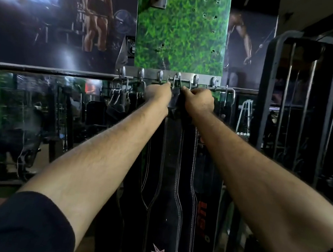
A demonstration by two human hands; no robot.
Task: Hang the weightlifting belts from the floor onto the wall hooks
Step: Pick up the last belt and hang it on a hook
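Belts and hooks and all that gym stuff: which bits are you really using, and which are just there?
Using: black belt, its buckle, hook rail, left hand, right hand.

Just there: grass panel, wall posters, metal frame, red-lettered belt.

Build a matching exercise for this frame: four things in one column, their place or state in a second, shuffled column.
Things:
1. left hand
2. right hand
3. star-logo belt
4. hook rail

Places or states:
A. fixed across the foot of the grass-print panel
B. grips the belt's top, right of the buckle
C. hangs straight down between the forearms
D. grips the belt's top, left of the buckle

Pairs: 1-D, 2-B, 3-C, 4-A
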